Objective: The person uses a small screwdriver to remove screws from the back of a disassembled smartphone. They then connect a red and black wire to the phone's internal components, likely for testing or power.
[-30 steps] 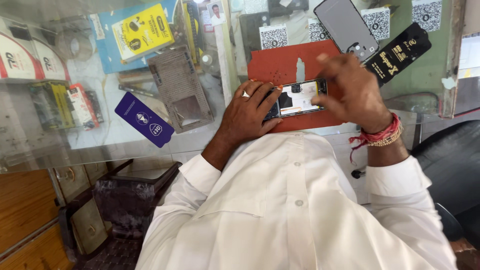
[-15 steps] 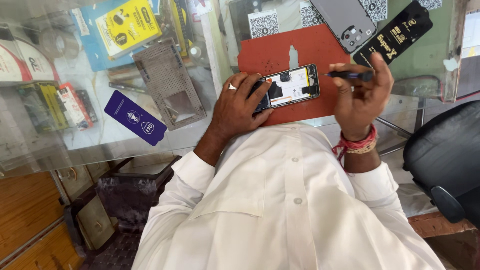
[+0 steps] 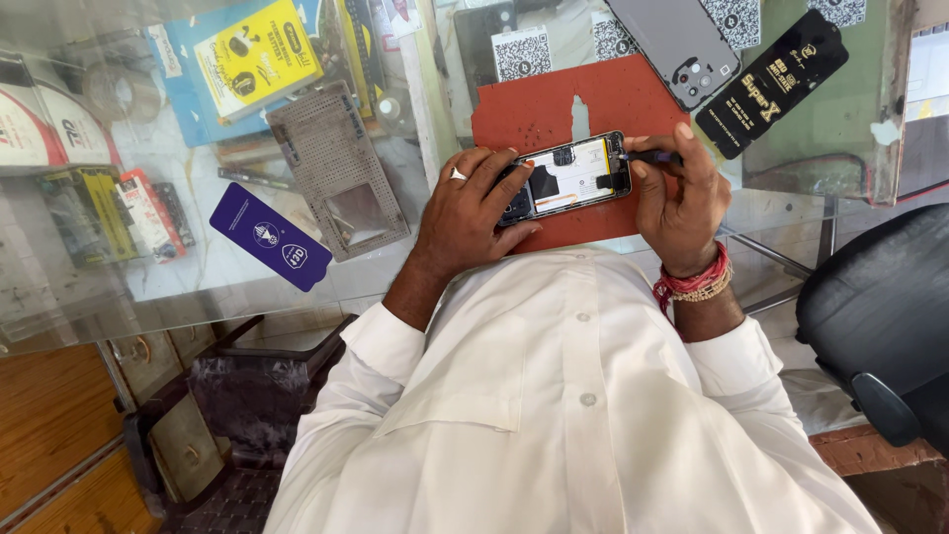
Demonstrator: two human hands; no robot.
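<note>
An opened phone (image 3: 568, 176), its insides showing, lies on a red mat (image 3: 554, 104) on the glass bench (image 3: 198, 267), the left hand (image 3: 474, 203) closed around its left end, the right hand (image 3: 682, 193) pinching a dark tool (image 3: 647, 156) at its right end.

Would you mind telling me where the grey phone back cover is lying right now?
In the head view, the grey phone back cover lies at the top right on the glass table, beyond the red mat and beside the black packet.
</note>
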